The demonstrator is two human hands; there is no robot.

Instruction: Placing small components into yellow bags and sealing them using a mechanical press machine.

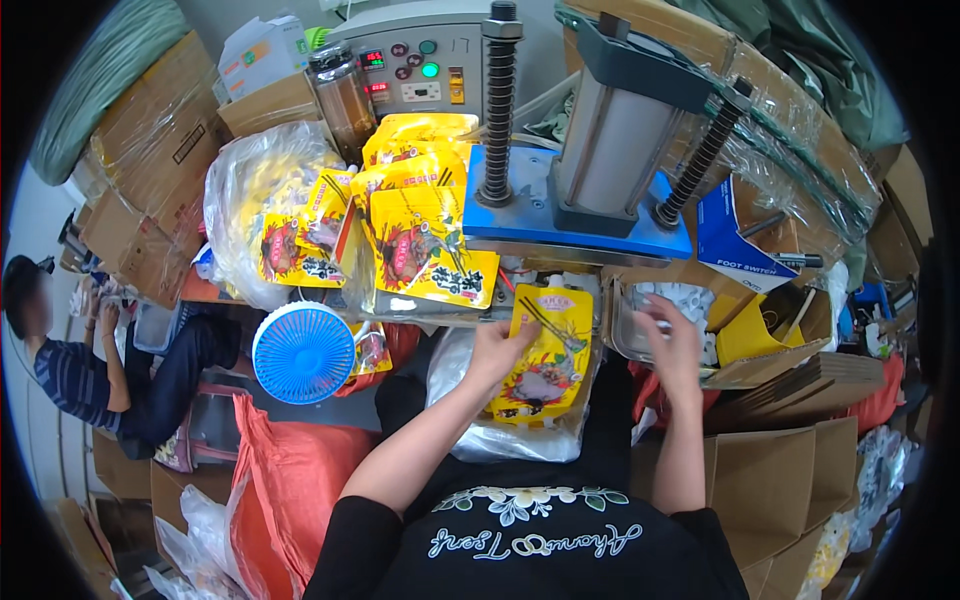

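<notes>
A yellow printed pouch [548,365] with a narrow top rests over a clear plastic bag of things [460,400] on my lap. My left hand [503,352] is closed on the pouch's left edge, the thumb lying over its front. To the right, my right hand [672,345] hovers at a clear plastic tub [630,335] holding small whitish pieces. Its fingers are curved and apart, and I see nothing between them. Past my left hand, a stack of larger yellow pouches [425,240] lies on the bench, beside a clear bag full of yellow packets [235,200].
A press with a blue plate [515,205] and spring rods stands ahead, before a grey control box [440,45]. A blue fan [303,352] and a red sack [290,490] are at left. Cardboard boxes [765,480] crowd the right. Another person [80,375] sits at far left.
</notes>
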